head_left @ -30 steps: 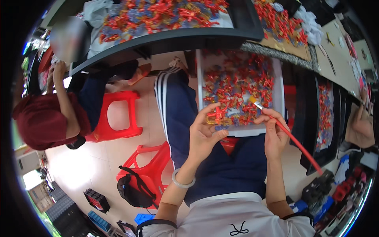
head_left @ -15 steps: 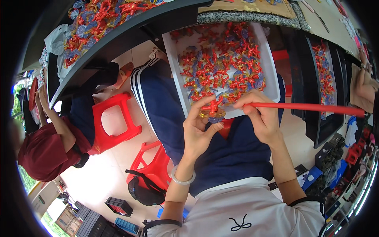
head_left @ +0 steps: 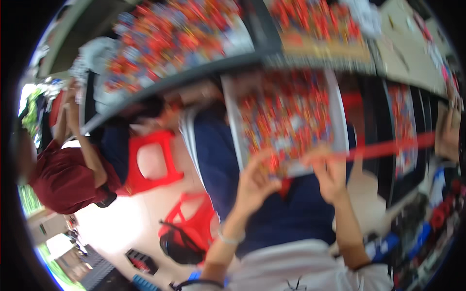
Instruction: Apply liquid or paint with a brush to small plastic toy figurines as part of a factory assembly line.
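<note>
My left hand is closed in a pinch on a small red plastic figure, blurred by motion; its yellow and purple parts showed more plainly half a second ago. My right hand grips a long thin red stick that points out to the right. The stick's inner tip, close to the figure, is too smeared to make out. Beyond both hands a white tray rests over my lap, full of similar red, yellow and purple pieces.
A dark-edged table bears heaps of the same pieces. Another filled tray stands at the right. Red stools and a black bag are at the left, near a person in a dark red shirt.
The whole view has shifted, so the tray, table and hands appear lower and more of the table heap shows. Both hands keep hold of the figure and the stick.
</note>
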`<move>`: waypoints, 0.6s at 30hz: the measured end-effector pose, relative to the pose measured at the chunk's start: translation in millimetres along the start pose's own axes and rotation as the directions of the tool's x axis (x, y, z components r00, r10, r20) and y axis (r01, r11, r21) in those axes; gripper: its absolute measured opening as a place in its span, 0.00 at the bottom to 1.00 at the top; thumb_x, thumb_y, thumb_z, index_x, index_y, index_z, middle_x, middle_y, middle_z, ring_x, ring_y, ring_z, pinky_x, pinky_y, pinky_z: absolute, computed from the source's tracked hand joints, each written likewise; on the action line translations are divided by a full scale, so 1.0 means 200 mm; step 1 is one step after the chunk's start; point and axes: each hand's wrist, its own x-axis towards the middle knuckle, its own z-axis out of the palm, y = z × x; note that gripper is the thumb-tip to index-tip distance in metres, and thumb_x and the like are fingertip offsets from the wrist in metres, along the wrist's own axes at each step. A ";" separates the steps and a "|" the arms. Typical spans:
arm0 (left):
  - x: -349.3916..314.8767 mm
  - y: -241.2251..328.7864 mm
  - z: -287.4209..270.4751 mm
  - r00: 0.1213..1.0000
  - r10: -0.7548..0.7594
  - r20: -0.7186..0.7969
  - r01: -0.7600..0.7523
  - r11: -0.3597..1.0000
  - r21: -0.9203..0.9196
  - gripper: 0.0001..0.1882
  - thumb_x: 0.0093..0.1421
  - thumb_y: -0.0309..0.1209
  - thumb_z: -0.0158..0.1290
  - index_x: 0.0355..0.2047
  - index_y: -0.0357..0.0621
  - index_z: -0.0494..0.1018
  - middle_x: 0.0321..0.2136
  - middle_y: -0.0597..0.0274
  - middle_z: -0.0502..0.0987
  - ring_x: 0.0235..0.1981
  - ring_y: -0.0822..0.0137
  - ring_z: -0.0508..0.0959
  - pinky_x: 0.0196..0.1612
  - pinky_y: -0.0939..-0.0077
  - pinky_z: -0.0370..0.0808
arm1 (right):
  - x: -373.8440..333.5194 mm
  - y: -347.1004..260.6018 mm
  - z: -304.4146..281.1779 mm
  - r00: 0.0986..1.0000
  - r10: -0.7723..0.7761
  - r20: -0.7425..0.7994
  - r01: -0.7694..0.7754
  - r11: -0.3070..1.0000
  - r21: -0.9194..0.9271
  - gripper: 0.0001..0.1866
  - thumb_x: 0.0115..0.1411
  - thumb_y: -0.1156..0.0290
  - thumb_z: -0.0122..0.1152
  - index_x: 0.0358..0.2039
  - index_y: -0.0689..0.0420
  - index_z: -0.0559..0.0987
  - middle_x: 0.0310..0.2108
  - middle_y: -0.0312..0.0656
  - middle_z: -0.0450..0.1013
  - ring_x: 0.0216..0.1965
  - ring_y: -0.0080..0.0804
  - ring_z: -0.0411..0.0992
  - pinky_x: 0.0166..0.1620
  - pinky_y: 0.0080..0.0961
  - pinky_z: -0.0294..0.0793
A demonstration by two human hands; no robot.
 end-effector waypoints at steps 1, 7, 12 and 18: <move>-0.03 -0.09 -0.03 0.991 0.129 -0.047 -0.134 0.983 -0.123 0.35 0.49 0.15 0.62 0.58 0.38 0.62 0.53 0.60 0.69 0.55 0.67 0.69 0.54 0.74 0.70 | -0.02 0.01 0.01 1.000 0.021 0.005 -0.020 0.999 -0.051 0.05 0.59 0.78 0.55 0.30 0.64 0.78 0.28 0.44 0.75 0.31 0.39 0.73 0.37 0.31 0.70; -0.28 -0.31 -0.27 0.735 0.514 -0.442 -0.266 0.818 0.509 0.22 0.51 0.25 0.64 0.45 0.38 0.68 0.37 0.54 0.75 0.36 0.65 0.78 0.40 0.74 0.76 | -0.66 0.38 -0.35 0.992 -0.095 -0.079 0.045 0.871 -0.489 0.16 0.59 0.77 0.53 0.48 0.54 0.78 0.54 0.54 0.67 0.53 0.52 0.67 0.56 0.48 0.65; -0.45 -0.63 -0.59 0.849 0.527 -0.023 -0.364 0.617 0.697 0.18 0.48 0.32 0.66 0.36 0.43 0.71 0.34 0.54 0.72 0.31 0.65 0.75 0.33 0.73 0.73 | -0.80 0.48 -0.45 0.909 -0.278 0.311 0.415 0.669 -0.616 0.13 0.55 0.71 0.57 0.42 0.56 0.79 0.53 0.55 0.68 0.52 0.55 0.68 0.53 0.50 0.67; -0.32 -0.45 -0.57 0.853 0.484 0.195 -0.364 0.286 0.886 0.26 0.45 0.28 0.67 0.43 0.44 0.67 0.38 0.55 0.73 0.38 0.61 0.76 0.39 0.70 0.74 | -0.71 0.45 -0.46 0.887 -0.196 0.418 0.457 0.503 -0.734 0.13 0.53 0.67 0.59 0.38 0.56 0.79 0.53 0.55 0.69 0.51 0.57 0.67 0.53 0.51 0.67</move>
